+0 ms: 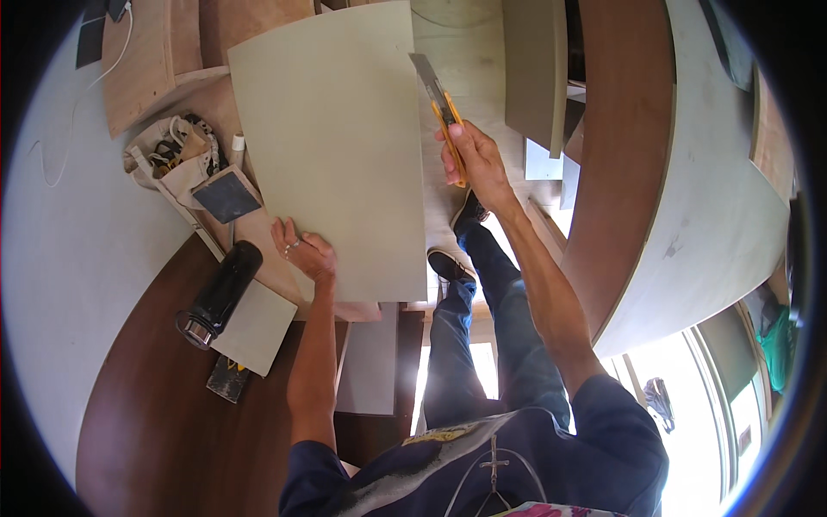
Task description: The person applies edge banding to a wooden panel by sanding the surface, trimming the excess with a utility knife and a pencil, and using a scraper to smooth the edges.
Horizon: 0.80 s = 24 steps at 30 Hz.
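Note:
A utility knife [444, 108] with a yellow-orange handle is gripped in my right hand [476, 164]. Its long blade is out and points up and away, near the right edge of a pale greenish board [345, 146]. The blade tip looks close to that edge; whether it touches I cannot tell. My left hand [303, 250], with a ring on one finger, lies on the board's near left side, fingers apart and reaching over the left edge. The board rests on a light wooden surface [263, 250].
Left of the board are a cloth tool bag [177, 155], a dark square-faced block [226, 194], a white-capped tube [238, 148] and a black bottle [222, 289] lying beside a small pale panel [257, 323]. A curved brown-edged counter [616, 164] stands to the right.

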Tool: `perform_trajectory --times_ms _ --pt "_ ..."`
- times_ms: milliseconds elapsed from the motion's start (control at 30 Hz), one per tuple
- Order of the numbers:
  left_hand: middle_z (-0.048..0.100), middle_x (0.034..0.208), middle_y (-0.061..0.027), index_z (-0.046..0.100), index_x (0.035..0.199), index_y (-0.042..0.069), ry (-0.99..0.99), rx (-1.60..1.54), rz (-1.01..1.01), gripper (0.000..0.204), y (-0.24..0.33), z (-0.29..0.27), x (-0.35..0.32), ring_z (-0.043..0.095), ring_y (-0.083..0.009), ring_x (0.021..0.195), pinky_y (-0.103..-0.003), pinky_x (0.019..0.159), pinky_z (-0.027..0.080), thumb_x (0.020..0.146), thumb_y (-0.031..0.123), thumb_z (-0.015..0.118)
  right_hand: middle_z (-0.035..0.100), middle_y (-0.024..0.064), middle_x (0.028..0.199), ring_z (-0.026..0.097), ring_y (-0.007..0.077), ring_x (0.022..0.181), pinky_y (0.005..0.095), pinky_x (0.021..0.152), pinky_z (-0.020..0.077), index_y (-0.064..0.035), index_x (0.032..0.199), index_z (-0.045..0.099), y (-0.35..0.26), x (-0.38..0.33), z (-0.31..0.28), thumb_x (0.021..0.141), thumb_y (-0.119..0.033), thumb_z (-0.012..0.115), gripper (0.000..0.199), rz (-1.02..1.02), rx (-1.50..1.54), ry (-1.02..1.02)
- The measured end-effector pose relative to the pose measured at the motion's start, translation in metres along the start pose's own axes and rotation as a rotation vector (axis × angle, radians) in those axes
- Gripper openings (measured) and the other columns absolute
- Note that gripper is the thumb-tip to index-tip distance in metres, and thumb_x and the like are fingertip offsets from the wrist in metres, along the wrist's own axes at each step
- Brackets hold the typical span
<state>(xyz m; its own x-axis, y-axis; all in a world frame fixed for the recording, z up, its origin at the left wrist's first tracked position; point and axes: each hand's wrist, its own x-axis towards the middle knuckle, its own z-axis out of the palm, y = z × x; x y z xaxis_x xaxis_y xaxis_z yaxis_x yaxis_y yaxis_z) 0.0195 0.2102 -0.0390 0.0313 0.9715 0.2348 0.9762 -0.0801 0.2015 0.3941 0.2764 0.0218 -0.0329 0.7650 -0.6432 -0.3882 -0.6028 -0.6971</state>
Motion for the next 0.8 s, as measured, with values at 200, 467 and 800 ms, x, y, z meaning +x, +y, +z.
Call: perform_trajectory --times_ms 200,467,800 --pt "0.046 0.147 -0.0282 0.048 0.137 -0.004 0.014 0.021 0.019 0.042 0.000 0.001 0.001 0.042 -0.0469 0.136 -0.058 0.113 0.034 0.102 0.018 0.041 0.062 0.0022 0.086 0.058 0.0093 0.079 0.0276 0.067 0.0456 -0.0063 0.110 0.060 -0.007 0.033 -0.035 0.106 -0.037 0.058 0.031 -0.079 0.171 -0.045" --pt "0.046 0.147 -0.0290 0.048 0.136 -0.004 -0.008 -0.002 0.000 0.045 0.001 0.002 0.003 0.042 -0.0487 0.136 -0.060 0.113 0.034 0.095 0.011 0.044 0.069 0.0089 0.105 0.067 0.0207 0.089 0.0374 0.075 0.0512 -0.0059 0.126 0.057 -0.035 0.125 -0.054 0.095 -0.008 0.063 0.032 -0.323 -0.103 0.157" --pt "0.046 0.146 -0.0287 0.048 0.136 -0.004 0.006 -0.032 0.001 0.047 0.000 0.004 0.004 0.042 -0.0497 0.136 -0.061 0.114 0.034 0.091 0.009 0.044 0.064 0.0064 0.105 0.062 0.0132 0.088 0.0322 0.076 0.0541 -0.0083 0.156 0.037 -0.051 0.191 -0.047 0.109 -0.026 0.048 0.051 -0.448 -0.531 0.096"
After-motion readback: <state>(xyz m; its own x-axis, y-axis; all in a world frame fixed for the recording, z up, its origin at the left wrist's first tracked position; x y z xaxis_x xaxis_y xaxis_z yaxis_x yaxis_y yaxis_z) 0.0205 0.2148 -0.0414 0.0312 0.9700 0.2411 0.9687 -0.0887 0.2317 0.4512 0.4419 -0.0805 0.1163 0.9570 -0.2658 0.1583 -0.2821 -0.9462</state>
